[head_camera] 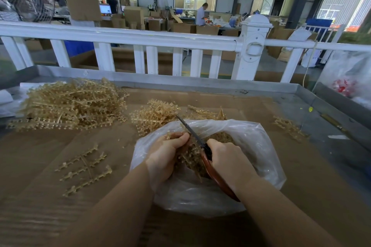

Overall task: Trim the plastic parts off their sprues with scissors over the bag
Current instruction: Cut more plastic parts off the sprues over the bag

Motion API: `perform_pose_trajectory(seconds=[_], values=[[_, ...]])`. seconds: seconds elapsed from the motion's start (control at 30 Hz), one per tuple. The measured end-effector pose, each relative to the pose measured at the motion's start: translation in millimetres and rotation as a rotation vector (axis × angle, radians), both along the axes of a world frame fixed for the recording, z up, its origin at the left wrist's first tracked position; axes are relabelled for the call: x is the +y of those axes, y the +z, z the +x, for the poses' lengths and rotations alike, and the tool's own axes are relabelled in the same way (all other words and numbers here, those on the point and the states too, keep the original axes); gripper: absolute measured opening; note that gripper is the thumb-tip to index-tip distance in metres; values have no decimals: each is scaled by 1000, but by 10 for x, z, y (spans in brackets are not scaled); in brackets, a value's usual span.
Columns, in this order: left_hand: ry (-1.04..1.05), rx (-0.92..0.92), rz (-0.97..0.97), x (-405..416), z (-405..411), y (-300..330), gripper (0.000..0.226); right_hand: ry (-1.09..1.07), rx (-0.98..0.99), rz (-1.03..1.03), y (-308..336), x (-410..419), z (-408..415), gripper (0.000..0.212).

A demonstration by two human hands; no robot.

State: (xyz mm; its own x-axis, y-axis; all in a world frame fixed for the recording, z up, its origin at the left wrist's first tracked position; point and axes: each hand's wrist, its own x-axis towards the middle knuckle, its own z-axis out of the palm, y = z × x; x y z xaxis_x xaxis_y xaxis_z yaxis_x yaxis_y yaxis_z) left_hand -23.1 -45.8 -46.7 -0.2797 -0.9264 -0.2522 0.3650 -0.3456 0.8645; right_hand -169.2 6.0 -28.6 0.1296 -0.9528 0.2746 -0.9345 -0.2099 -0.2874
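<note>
Head view. Your left hand (169, 153) clutched a tan sprue (190, 154) over the open clear bag (251, 146). Your right hand (224, 161) gripped the red-handled scissors (208, 163), whose dark blades angled up and away past your left fingertips (183, 137).

Likely hazards: with the blades so near those fingertips, a hasty cut could have nicked them. Trimmed parts could also have jumped past the bag's rim onto the cardboard sheet (60, 196), where loose sprues (86, 168) already lay. The uncut pile (70, 104) sat well apart at your far left.

No brand, label or writing was legible.
</note>
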Motion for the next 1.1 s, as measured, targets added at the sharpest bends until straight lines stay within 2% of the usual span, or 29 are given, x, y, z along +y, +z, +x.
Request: perform_pose_trajectory(seconds=[0.23,0.5,0.67,0.83,1.1], values=[[6,-9,10,-8,7,-28,17,-4,15,17,-7,-13,-18,23],[-8,-24,-1,-5,31,-27,19,26,-91,7,7,23,-28,23],[-26,-73,-37,36,-1,-13,10,15,-150,45,22,5,-4,22],[-29,-62,-21,29,7,-18,22,-6,-139,69,29,-34,9,29],[-29,-36,3,19,12,-28,33,8,-174,81,44,-38,-37,28]])
